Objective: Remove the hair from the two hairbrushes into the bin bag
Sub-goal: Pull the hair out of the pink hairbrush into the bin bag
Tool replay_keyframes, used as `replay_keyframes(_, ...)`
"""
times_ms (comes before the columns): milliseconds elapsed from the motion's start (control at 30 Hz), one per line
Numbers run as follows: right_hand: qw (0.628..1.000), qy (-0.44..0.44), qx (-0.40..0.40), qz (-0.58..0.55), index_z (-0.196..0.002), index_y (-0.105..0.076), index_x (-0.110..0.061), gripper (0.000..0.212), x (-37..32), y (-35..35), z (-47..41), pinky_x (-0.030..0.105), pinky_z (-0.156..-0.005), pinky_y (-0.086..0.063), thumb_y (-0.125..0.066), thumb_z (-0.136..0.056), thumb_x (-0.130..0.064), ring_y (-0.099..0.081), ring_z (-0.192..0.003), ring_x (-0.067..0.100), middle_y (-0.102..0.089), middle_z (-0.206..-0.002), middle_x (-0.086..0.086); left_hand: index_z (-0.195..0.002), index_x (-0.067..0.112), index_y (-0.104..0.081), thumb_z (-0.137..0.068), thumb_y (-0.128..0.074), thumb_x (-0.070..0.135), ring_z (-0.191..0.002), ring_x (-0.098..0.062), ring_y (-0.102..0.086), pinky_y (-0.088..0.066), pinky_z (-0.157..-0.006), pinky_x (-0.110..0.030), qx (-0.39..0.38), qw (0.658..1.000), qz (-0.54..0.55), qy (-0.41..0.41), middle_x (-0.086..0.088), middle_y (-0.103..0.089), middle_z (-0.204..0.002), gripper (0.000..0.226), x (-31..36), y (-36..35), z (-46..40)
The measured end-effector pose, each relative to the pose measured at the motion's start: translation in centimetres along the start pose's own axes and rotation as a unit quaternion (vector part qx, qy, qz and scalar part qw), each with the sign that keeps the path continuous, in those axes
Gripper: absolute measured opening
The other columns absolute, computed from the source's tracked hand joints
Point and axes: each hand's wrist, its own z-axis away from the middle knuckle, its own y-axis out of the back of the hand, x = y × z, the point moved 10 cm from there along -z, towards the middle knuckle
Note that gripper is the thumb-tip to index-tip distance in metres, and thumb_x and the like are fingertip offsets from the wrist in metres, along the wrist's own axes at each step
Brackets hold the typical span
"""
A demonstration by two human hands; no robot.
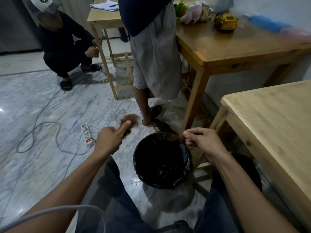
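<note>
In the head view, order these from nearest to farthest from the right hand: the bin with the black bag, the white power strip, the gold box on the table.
1. Bin: just below and left of the right hand, its rim almost under the fingers.
2. Power strip: on the floor, far left, beyond the left hand.
3. Gold box: on the brown table, far up the picture.

A white power strip with a lit red switch (87, 135) lies on the grey marble floor (33, 101), near a standing person's sandalled foot (152, 115); another person crouches beyond it.
</note>
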Motion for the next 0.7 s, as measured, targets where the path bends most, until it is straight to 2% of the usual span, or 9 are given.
replay_keyframes(33,1.0,0.005,-0.019,0.009,-0.102,-0.077,-0.004,0.012,0.1,-0.9,0.0,0.02,-0.065,-0.06,-0.072,-0.095,-0.011,-0.071,-0.075,0.014,-0.074,-0.094,0.013,-0.056,0.011,-0.046,-0.076,-0.065,0.079,-0.037,-0.022,-0.044,-0.035,-0.046,-0.031,-0.018,1.0,-0.007,-0.016,-0.011,-0.048,-0.047,0.073,0.8,-1.1,0.5)
replay_keyframes(67,0.999,0.007,-0.035,0.03,-0.111,-0.076,-0.007,0.019,0.3,-1.7,-0.1,0.022,-0.072,-0.061,-0.069,-0.097,-0.018,-0.072,-0.085,0.015,-0.074,-0.102,0.009,-0.056,0.012,-0.045,-0.077,-0.063,0.079,-0.036,-0.022,-0.044,-0.034,-0.045,-0.03,-0.036,0.999,-0.018,-0.033,-0.011,-0.046,-0.047,0.073,1.5,-2.1,1.1)
replay_keyframes(167,0.98,0.037,-0.057,0.188,-0.132,-0.068,-0.028,0.04,0.0,-2.7,-0.4,0.04,-0.106,-0.051,-0.06,-0.098,-0.048,-0.061,-0.118,0.013,-0.066,-0.124,-0.009,-0.057,0.014,-0.04,-0.077,-0.062,0.08,-0.036,-0.019,-0.045,-0.036,-0.046,-0.033,-0.069,0.995,-0.047,-0.058,-0.008,-0.046,-0.047,0.073,3.0,-4.1,2.4)
replay_keyframes(233,0.971,0.054,-0.052,0.227,-0.141,-0.062,-0.031,0.055,-0.5,-3.1,-0.4,0.043,-0.111,-0.046,-0.058,-0.094,-0.06,-0.057,-0.125,0.013,-0.063,-0.131,-0.009,-0.061,0.015,-0.041,-0.077,-0.063,0.079,-0.043,-0.019,-0.045,-0.037,-0.05,-0.035,-0.091,0.995,-0.023,-0.045,-0.006,-0.048,-0.052,0.07,3.1,-4.8,3.1)
replay_keyframes(333,0.983,0.072,-0.059,0.159,-0.143,-0.059,-0.023,0.058,-1.3,-4.3,-0.5,0.039,-0.103,-0.053,-0.065,-0.093,-0.054,-0.065,-0.117,0.013,-0.067,-0.129,-0.004,-0.073,0.012,-0.053,-0.086,-0.066,0.061,-0.047,-0.017,-0.048,-0.038,-0.052,-0.034,-0.159,0.986,0.032,-0.038,-0.005,-0.055,-0.059,0.052,3.1,-6.1,4.3)
replay_keyframes(400,0.988,0.069,-0.077,0.113,-0.134,-0.064,-0.019,0.05,-1.7,-5.4,-0.5,0.032,-0.084,-0.059,-0.071,-0.092,-0.045,-0.074,-0.097,0.012,-0.073,-0.115,-0.003,-0.08,0.011,-0.057,-0.089,-0.066,0.049,-0.049,-0.016,-0.05,-0.039,-0.054,-0.035,-0.199,0.978,0.047,-0.047,-0.005,-0.058,-0.063,0.041,3.2,-6.8,4.7)
replay_keyframes(533,0.99,0.062,-0.079,0.101,-0.09,-0.078,-0.017,0.008,-1.5,-6.4,-0.8,0.018,-0.059,-0.052,-0.079,-0.089,-0.025,-0.067,-0.06,0.001,-0.074,-0.081,-0.009,-0.08,0.012,-0.055,-0.095,-0.065,0.042,-0.049,-0.016,-0.051,-0.039,-0.054,-0.034,-0.227,0.971,0.059,-0.054,-0.004,-0.058,-0.061,0.035,2.6,-7.4,4.2)
replay_keyframes(600,0.99,0.059,-0.053,0.113,-0.076,-0.079,-0.018,0.014,-1.3,-5.7,-1.0,0.018,-0.055,-0.048,-0.08,-0.088,-0.022,-0.062,-0.055,0.002,-0.072,-0.067,-0.009,-0.075,0.013,-0.052,-0.096,-0.064,0.039,-0.047,-0.015,-0.044,-0.032,-0.051,-0.033,-0.216,0.97,0.113,-0.017,-0.003,-0.052,-0.058,0.035,1.5,-7.0,3.6)
replay_keyframes(700,0.99,0.03,-0.025,0.133,-0.073,-0.08,-0.017,0.017,-0.9,-4.1,-1.3,0.025,-0.061,-0.05,-0.081,-0.088,-0.026,-0.063,-0.058,0.007,-0.073,-0.061,-0.005,-0.073,0.013,-0.048,-0.098,-0.062,0.033,-0.049,-0.018,-0.035,-0.024,-0.049,-0.033,-0.193,0.967,0.165,0.031,-0.004,-0.043,-0.056,0.035,-0.1,-6.0,2.8)
